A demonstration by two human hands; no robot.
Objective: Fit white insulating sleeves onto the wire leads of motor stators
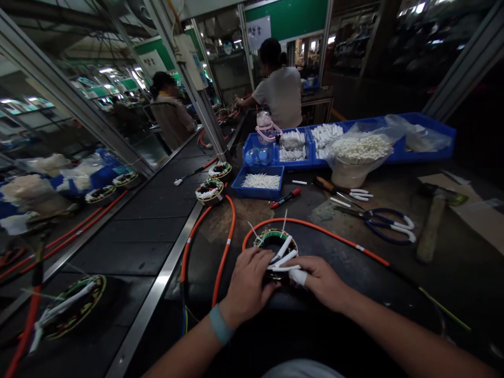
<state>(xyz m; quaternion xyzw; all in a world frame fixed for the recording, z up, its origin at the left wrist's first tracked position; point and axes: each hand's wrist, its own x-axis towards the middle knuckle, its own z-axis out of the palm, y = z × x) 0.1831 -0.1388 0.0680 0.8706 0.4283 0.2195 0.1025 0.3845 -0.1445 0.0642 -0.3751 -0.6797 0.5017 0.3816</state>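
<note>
A ring-shaped motor stator [296, 244] with a green inner rim lies on the dark bench in front of me. White sleeves [284, 254] lie across its near part, and thin cable ties [284, 221] stick up from its far rim. My left hand [250, 281] is closed around the stator's near left side, its fingertips by the sleeves. My right hand [321, 281], with a white wrap on one finger, is closed in a pinch on a white sleeve at the right. An orange cable [315, 226] curves from the stator to the right. The fingers partly hide the stator's near side.
Scissors [388, 223], a hammer [432, 226] and a red marker [286, 198] lie on the bench. Blue bins [240, 191] hold white pieces. More stators [210, 190] sit by the metal edge and on the conveyor [134, 241] at left. Two people [281, 94] work beyond.
</note>
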